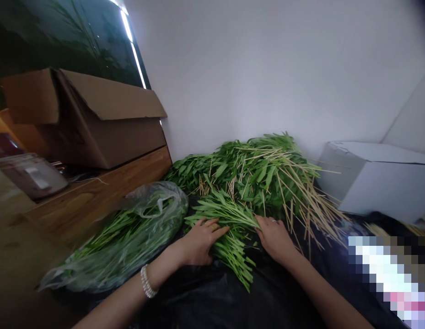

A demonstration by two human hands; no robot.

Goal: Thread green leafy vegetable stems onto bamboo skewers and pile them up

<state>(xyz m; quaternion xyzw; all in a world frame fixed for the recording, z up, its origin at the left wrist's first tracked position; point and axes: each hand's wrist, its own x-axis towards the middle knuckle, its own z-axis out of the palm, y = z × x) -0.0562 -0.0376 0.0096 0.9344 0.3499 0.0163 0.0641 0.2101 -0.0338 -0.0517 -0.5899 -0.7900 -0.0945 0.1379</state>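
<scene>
My right hand [274, 236] is closed around the stem ends of a bunch of leafy greens [226, 208], whose leaves point left. Flat on the greens, with fingers stretched out, lies my left hand [201, 240]. Below and between the hands is a second bunch of cut green stems [237, 260], its ends pointing toward me. Both rest on a black plastic sheet [198, 297]. Just behind them rises a large heap of greens [233, 160] with many thin wooden sticks [311, 201] jutting out to the right.
A clear plastic bag [119, 274] of greens lies at left, beside a wooden surface [130, 183] bearing an open cardboard box [126, 137] and a lidded plastic tub [37, 176]. A white box [397, 183] stands right. A white wall [267, 68] closes off the back.
</scene>
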